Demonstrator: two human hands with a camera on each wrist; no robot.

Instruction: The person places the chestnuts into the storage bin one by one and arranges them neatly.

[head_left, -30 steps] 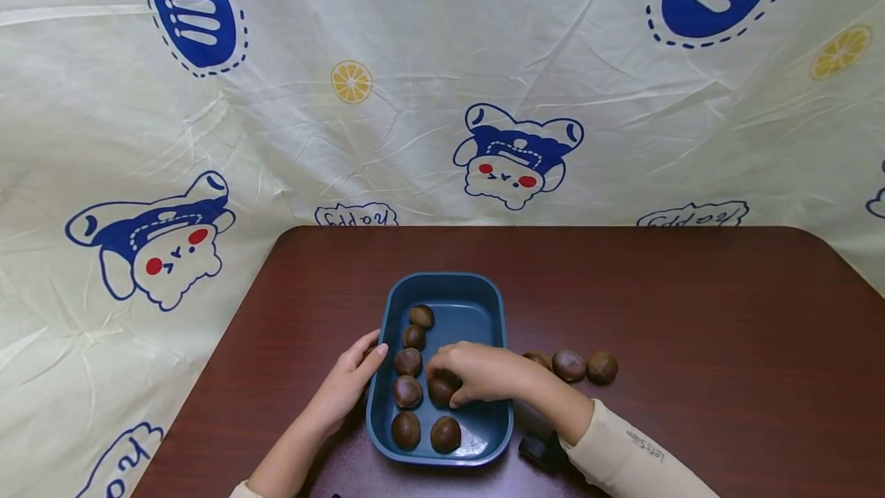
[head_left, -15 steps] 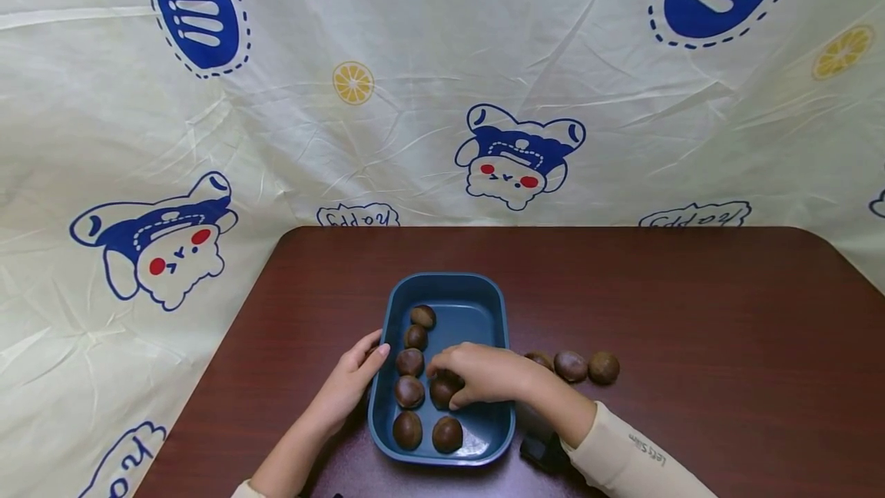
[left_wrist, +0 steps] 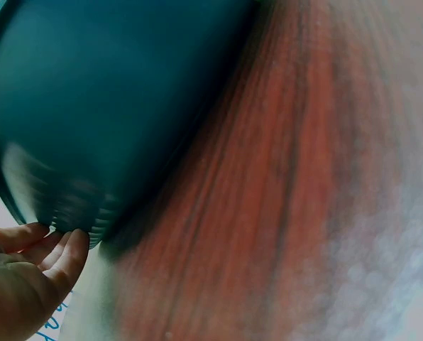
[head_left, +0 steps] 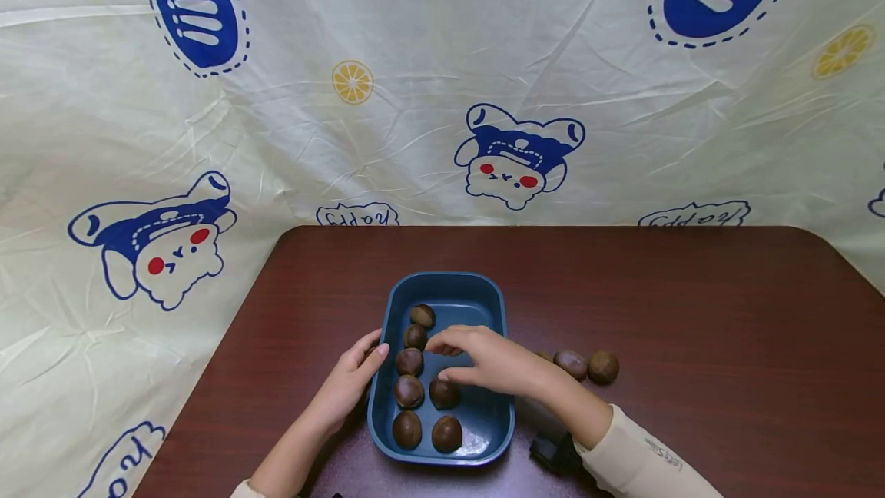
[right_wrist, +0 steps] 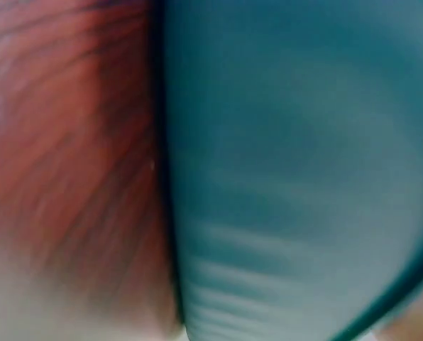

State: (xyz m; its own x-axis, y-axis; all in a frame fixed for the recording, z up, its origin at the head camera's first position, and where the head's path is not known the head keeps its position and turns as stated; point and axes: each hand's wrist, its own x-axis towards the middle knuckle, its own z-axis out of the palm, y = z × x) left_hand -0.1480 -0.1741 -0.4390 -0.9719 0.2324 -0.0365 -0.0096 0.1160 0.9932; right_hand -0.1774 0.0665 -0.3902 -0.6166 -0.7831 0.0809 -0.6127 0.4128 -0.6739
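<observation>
A blue rectangular tray (head_left: 477,317) holds round brown fruits that look like passion fruits. Several stand in a column along its left side, such as this fruit (head_left: 409,391); two more, a nearer fruit (head_left: 447,434) and a farther fruit (head_left: 445,398), sit to their right. My left hand (head_left: 349,383) grips the tray's left wall, thumb on the rim, fingertips on the outside (left_wrist: 73,249). My right hand (head_left: 494,360) hovers over the tray's middle with thumb and fingers parted, nothing between them. Its thumb overlaps the top of the farther fruit.
Right of the tray, a purplish fruit (head_left: 570,364) and a browner fruit (head_left: 603,367) lie on the dark red-brown table (head_left: 691,313); another is mostly hidden behind the right forearm. A black device (head_left: 549,453) is at the right wrist. Patterned cloth (head_left: 415,152) hangs behind the table.
My right hand has let go of the fruit in the tray and lifted slightly up and to the right, its fingers spreading. The left hand and tray hold their place.
</observation>
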